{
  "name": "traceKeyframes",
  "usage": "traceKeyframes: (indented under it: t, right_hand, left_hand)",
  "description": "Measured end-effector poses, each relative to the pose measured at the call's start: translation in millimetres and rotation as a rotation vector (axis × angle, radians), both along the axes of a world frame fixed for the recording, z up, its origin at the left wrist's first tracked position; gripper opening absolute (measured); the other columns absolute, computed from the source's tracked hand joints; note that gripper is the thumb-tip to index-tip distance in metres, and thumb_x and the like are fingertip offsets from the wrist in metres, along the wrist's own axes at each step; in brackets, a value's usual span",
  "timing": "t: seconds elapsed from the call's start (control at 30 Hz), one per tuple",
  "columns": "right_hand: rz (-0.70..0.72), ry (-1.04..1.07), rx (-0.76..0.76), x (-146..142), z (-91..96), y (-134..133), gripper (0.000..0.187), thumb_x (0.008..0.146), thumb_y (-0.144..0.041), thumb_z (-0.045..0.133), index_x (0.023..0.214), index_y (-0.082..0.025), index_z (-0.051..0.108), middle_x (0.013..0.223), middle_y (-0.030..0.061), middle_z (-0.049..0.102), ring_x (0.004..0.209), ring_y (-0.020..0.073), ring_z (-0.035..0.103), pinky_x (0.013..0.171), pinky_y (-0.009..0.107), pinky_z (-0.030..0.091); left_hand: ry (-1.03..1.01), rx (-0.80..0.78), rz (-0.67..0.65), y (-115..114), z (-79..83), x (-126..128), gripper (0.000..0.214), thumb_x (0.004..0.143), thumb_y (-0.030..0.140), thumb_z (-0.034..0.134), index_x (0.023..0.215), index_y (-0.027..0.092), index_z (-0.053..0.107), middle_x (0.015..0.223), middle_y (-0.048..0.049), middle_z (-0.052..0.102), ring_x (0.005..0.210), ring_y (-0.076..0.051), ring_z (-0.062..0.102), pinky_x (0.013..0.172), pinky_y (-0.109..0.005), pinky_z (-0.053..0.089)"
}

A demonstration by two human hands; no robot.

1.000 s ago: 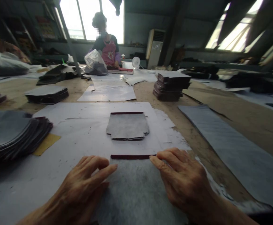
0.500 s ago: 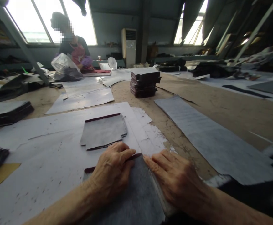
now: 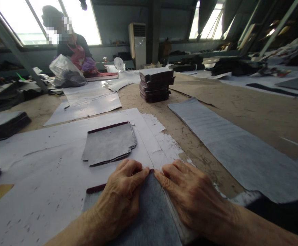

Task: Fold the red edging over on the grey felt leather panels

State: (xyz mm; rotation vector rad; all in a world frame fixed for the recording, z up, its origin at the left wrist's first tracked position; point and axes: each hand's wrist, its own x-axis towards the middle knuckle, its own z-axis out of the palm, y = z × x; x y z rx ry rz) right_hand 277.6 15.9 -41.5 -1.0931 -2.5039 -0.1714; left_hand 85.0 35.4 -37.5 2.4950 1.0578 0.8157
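Note:
A grey felt-backed piece (image 3: 151, 212) with a dark maroon top edge lies on white paper (image 3: 49, 164) right in front of me. My left hand (image 3: 122, 196) rests on its upper left part, fingers curled at the maroon edge. My right hand (image 3: 190, 194) lies over its right corner, fingers bent and pressing near the same edge, fingertips almost meeting the left hand's. Just beyond, a small stack of similar grey pieces (image 3: 109, 143) lies flat on the paper.
A tall stack of dark pieces (image 3: 156, 85) stands mid-table. A long grey sheet (image 3: 231, 147) lies to the right. More dark stacks (image 3: 2, 124) sit at the left. Another person (image 3: 73, 51) works at the far end beside a plastic bag (image 3: 64, 70).
My hands have come together at the top right corner of the grey piece. My view has turned right, so the table's contents have shifted leftward.

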Motion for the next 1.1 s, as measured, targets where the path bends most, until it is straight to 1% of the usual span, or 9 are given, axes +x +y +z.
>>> traceKeyframes:
  t: [0.13, 0.33, 0.53, 0.63, 0.77, 0.9, 1.0, 1.1]
  right_hand:
    - [0.008, 0.016, 0.009, 0.4, 0.9, -0.6, 0.031, 0.080, -0.010, 0.041, 0.104, -0.010, 0.059, 0.087, 0.0092, 0.057, 0.080, 0.0198, 0.048, 0.069, 0.035, 0.043]
    - [0.007, 0.034, 0.013, 0.1, 0.0, 0.2, 0.032, 0.080, -0.011, 0.041, 0.106, -0.011, 0.059, 0.087, 0.0090, 0.057, 0.080, 0.0204, 0.049, 0.070, 0.036, 0.042]
    - [0.002, 0.062, 0.003, 0.2, -1.8, -0.1, 0.031, 0.080, -0.010, 0.039, 0.104, -0.010, 0.059, 0.086, 0.0092, 0.056, 0.080, 0.0205, 0.049, 0.068, 0.035, 0.042]
    - [0.007, 0.087, 0.006, -0.2, -1.9, 0.7, 0.031, 0.080, -0.009, 0.039, 0.103, -0.009, 0.059, 0.085, 0.0100, 0.056, 0.079, 0.0210, 0.049, 0.068, 0.035, 0.043]
    - [0.017, 0.169, 0.008, -0.1, -1.5, 1.4, 0.026, 0.081, -0.009, 0.039, 0.095, -0.010, 0.061, 0.081, 0.0093, 0.056, 0.076, 0.0194, 0.050, 0.067, 0.033, 0.044]
    - [0.024, 0.237, 0.011, 1.4, -0.6, 1.1, 0.023, 0.082, -0.008, 0.037, 0.084, -0.012, 0.060, 0.078, 0.0082, 0.057, 0.076, 0.0180, 0.052, 0.069, 0.032, 0.046]
    - [-0.017, 0.295, 0.057, 3.8, -1.0, 2.2, 0.023, 0.083, -0.008, 0.038, 0.079, -0.013, 0.059, 0.076, 0.0074, 0.058, 0.077, 0.0176, 0.054, 0.072, 0.033, 0.046]
    - [-0.102, 0.357, 0.013, 6.6, -3.0, 4.7, 0.022, 0.083, -0.007, 0.038, 0.086, -0.013, 0.060, 0.078, 0.0068, 0.058, 0.077, 0.0171, 0.054, 0.072, 0.032, 0.046]
  left_hand:
    - [0.018, 0.025, -0.030, -0.3, 1.2, 1.1, 0.036, 0.079, 0.002, 0.036, 0.101, 0.016, 0.061, 0.084, -0.0079, 0.054, 0.078, -0.019, 0.045, 0.068, -0.038, 0.045]
    - [0.034, 0.038, -0.045, -0.8, 2.6, 4.1, 0.042, 0.077, 0.000, 0.035, 0.105, 0.018, 0.059, 0.083, -0.0074, 0.053, 0.077, -0.019, 0.045, 0.068, -0.039, 0.045]
    - [0.084, 0.053, -0.049, -0.2, -0.6, 2.5, 0.047, 0.070, -0.002, 0.037, 0.107, 0.018, 0.058, 0.088, -0.0086, 0.051, 0.079, -0.021, 0.043, 0.068, -0.041, 0.044]
    - [0.096, 0.060, -0.050, 0.2, -2.0, 1.9, 0.048, 0.069, -0.002, 0.037, 0.109, 0.018, 0.056, 0.089, -0.0088, 0.050, 0.080, -0.021, 0.043, 0.069, -0.041, 0.044]
    - [0.134, 0.071, -0.057, -0.6, -2.6, 2.1, 0.048, 0.070, 0.000, 0.037, 0.111, 0.017, 0.054, 0.091, -0.0092, 0.049, 0.081, -0.021, 0.042, 0.070, -0.042, 0.044]
    - [0.218, 0.128, -0.076, -2.6, -2.6, 1.8, 0.049, 0.070, 0.003, 0.038, 0.117, 0.015, 0.048, 0.095, -0.0100, 0.049, 0.083, -0.022, 0.043, 0.073, -0.043, 0.044]
    - [0.305, 0.163, -0.082, -3.2, -1.0, 1.4, 0.052, 0.069, 0.003, 0.039, 0.119, 0.016, 0.046, 0.095, -0.0093, 0.050, 0.082, -0.022, 0.043, 0.073, -0.043, 0.044]
    - [0.366, 0.152, -0.071, -3.5, 1.8, 0.5, 0.054, 0.071, 0.003, 0.039, 0.122, 0.018, 0.044, 0.097, -0.0087, 0.052, 0.082, -0.022, 0.045, 0.073, -0.042, 0.043]
